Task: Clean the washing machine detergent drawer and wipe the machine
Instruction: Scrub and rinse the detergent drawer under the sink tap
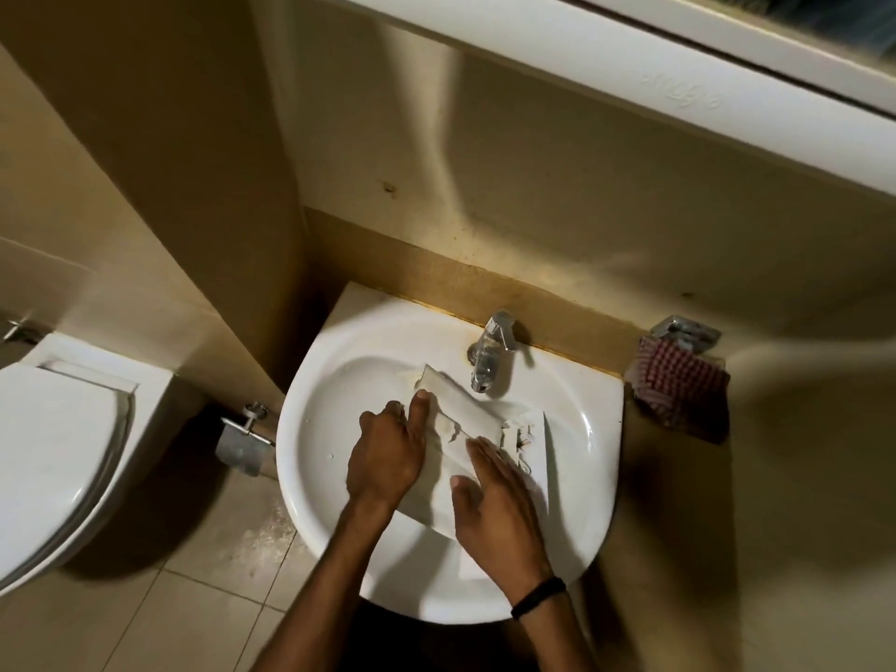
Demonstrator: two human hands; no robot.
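Our left hand (385, 458) grips the left edge of the white detergent drawer (465, 419), its fingers curled down over that edge and its thumb (421, 405) laid straight along the top. Our right hand (499, 511), a dark band (538, 594) on its wrist, rests flat on the drawer, fingers (485, 458) close together and nearly straight, gripping nothing. The drawer lies slantwise in the basin of the white sink (329, 390), under both hands, its far corner just below the tap (489, 351). We cannot tell whether water runs. A red checked cloth (679, 385) hangs to the right; a toilet (58, 438) stands at left.
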